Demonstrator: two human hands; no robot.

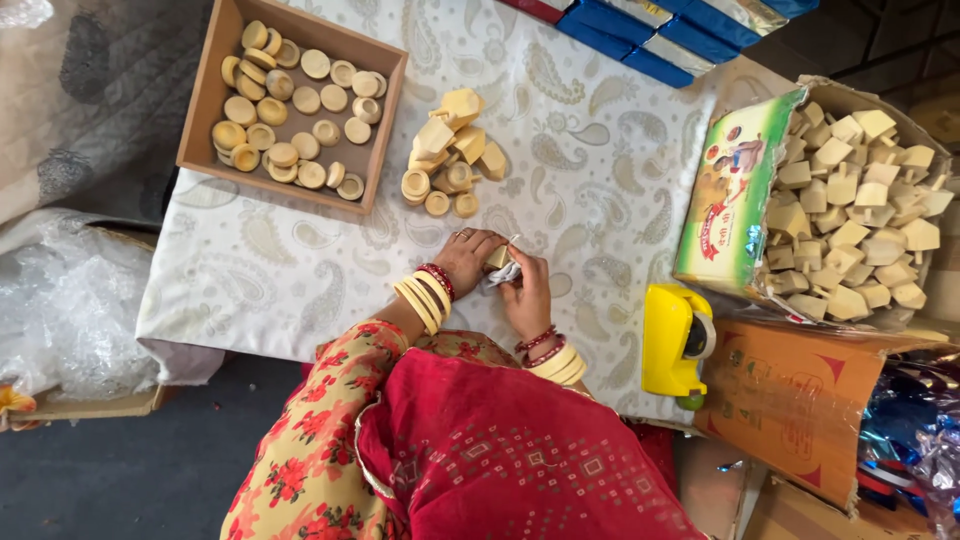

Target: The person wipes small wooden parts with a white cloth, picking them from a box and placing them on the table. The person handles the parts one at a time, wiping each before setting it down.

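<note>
My left hand [467, 258] and my right hand [528, 292] meet near the table's front edge. Together they hold a small tan wooden piece [497, 257] and a bit of white cloth or paper [503, 273] pressed against it. Both wrists wear cream and red bangles. Just beyond the hands lies a small heap of tan wooden blocks and round caps [452, 150] on the patterned cloth.
A shallow cardboard tray [205, 100] of several round wooden pieces sits at the back left. A large carton [728, 200] full of tan blocks stands right. A yellow tape dispenser [673, 340] lies by it. Blue boxes [640, 40] are at the far edge, plastic sheeting [60, 300] lies left.
</note>
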